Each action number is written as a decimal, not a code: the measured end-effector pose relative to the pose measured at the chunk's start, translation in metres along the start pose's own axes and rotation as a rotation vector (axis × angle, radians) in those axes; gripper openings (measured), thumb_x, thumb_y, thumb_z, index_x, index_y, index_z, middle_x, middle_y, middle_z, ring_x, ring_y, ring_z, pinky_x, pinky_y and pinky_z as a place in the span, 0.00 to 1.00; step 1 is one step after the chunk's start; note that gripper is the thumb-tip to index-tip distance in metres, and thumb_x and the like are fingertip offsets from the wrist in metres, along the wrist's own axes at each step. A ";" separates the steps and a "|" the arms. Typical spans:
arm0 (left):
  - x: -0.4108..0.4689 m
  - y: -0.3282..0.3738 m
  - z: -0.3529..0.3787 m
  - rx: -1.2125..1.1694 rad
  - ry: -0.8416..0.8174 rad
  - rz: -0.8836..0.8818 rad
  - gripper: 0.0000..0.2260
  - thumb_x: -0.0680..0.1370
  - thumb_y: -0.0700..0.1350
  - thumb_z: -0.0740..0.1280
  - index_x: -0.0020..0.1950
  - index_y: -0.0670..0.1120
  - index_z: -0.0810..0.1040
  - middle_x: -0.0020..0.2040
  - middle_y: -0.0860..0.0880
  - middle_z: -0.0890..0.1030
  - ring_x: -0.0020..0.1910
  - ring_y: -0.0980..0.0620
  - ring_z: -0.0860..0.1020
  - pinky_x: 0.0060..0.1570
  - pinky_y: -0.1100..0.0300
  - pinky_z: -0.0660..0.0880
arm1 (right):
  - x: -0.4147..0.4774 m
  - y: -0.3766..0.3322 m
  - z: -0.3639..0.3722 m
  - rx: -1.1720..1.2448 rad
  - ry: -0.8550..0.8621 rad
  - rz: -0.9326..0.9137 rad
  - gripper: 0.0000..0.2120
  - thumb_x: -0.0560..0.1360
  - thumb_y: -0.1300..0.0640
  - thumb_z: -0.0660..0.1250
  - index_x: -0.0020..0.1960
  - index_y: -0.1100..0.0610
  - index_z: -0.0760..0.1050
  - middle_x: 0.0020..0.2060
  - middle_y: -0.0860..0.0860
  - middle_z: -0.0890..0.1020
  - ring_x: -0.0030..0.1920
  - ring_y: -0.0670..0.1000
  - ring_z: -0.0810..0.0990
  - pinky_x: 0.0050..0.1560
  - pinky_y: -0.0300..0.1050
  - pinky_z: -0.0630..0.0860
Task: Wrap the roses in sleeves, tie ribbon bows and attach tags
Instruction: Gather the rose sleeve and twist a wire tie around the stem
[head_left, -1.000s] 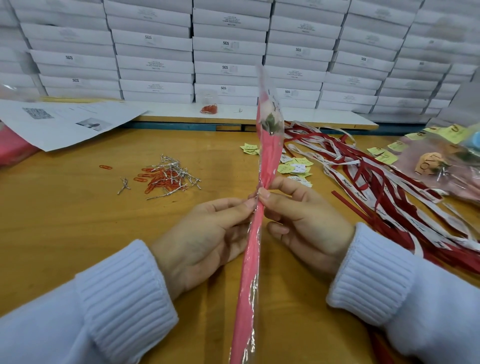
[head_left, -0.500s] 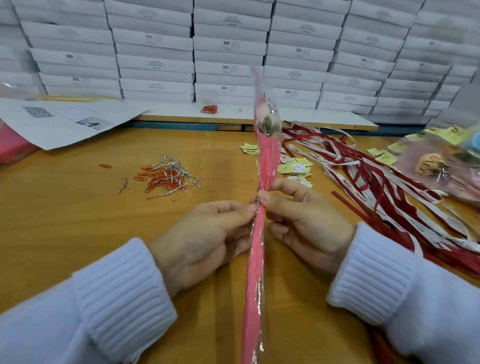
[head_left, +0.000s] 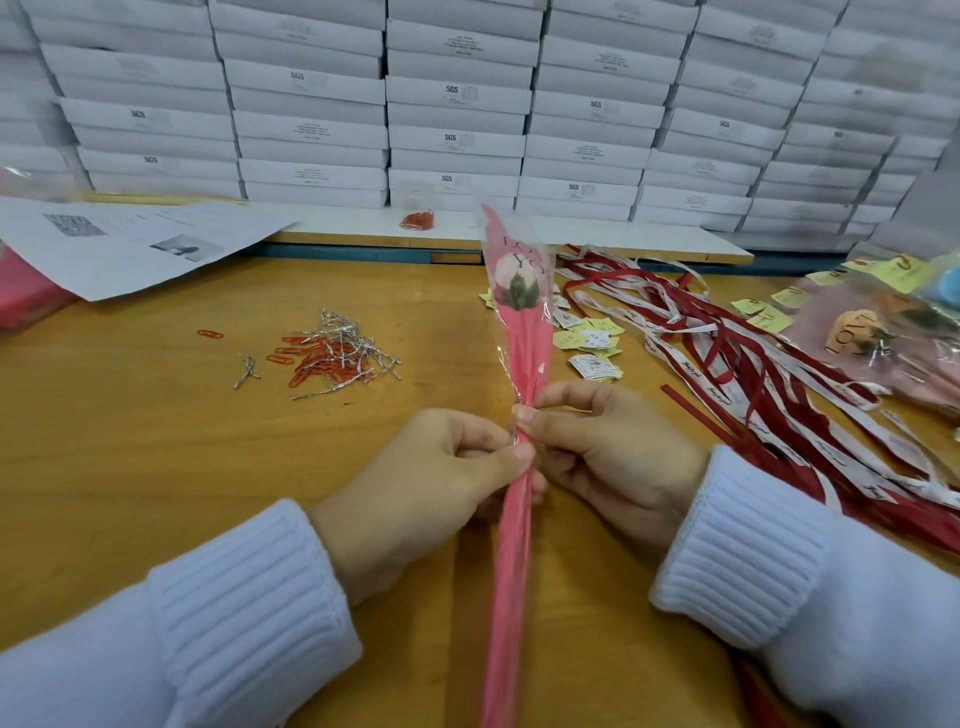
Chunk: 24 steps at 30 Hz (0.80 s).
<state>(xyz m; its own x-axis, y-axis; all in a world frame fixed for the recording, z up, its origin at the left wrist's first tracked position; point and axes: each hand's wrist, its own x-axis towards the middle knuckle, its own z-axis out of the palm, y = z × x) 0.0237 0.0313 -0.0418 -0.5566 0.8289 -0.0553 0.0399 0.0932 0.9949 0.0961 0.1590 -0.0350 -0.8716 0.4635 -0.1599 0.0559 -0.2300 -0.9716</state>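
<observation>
A pale rose (head_left: 515, 280) sits in a pink and clear sleeve (head_left: 524, 358) that runs from the table's middle down to the bottom edge. My left hand (head_left: 421, 493) and my right hand (head_left: 608, 457) both pinch the sleeve at its narrow waist, thumbs and forefingers meeting there. Red and white ribbons (head_left: 753, 384) lie in a heap to the right. Small yellow and white tags (head_left: 587, 338) are scattered just right of the sleeve.
Silver twist ties and red paper clips (head_left: 332, 353) are piled left of centre on the wooden table (head_left: 130, 426). Wrapped roses (head_left: 878, 338) lie at far right. Printed sheets (head_left: 130, 244) lie at the back left. Stacked white boxes (head_left: 457, 104) wall off the back.
The sleeve's top has turned and spread wider, showing the printed lettering and the rose face-on. Both hands keep their pinch at the same spot.
</observation>
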 end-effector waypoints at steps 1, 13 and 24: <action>-0.001 0.001 -0.001 -0.009 -0.005 -0.014 0.10 0.78 0.40 0.65 0.39 0.40 0.82 0.37 0.45 0.84 0.37 0.54 0.82 0.38 0.66 0.77 | 0.000 0.000 0.000 -0.003 -0.014 0.005 0.04 0.69 0.66 0.69 0.42 0.62 0.74 0.26 0.51 0.78 0.24 0.45 0.68 0.33 0.39 0.66; -0.002 0.006 -0.002 -0.030 -0.012 -0.069 0.10 0.77 0.40 0.66 0.38 0.39 0.82 0.39 0.41 0.84 0.39 0.49 0.83 0.39 0.63 0.80 | -0.001 -0.001 -0.002 -0.115 -0.122 0.037 0.10 0.63 0.57 0.70 0.35 0.65 0.76 0.30 0.58 0.74 0.28 0.49 0.68 0.35 0.41 0.65; 0.000 0.004 -0.001 -0.380 0.031 -0.169 0.07 0.76 0.33 0.65 0.53 0.36 0.79 0.40 0.43 0.84 0.37 0.54 0.83 0.42 0.62 0.80 | -0.001 -0.002 -0.002 -0.360 -0.080 -0.003 0.11 0.76 0.55 0.67 0.40 0.62 0.79 0.31 0.55 0.74 0.32 0.52 0.69 0.33 0.39 0.65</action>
<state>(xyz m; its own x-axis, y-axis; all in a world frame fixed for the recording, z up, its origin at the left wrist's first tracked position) 0.0232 0.0311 -0.0377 -0.5536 0.8021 -0.2240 -0.3604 0.0117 0.9327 0.0972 0.1608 -0.0328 -0.9064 0.3921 -0.1570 0.2091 0.0937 -0.9734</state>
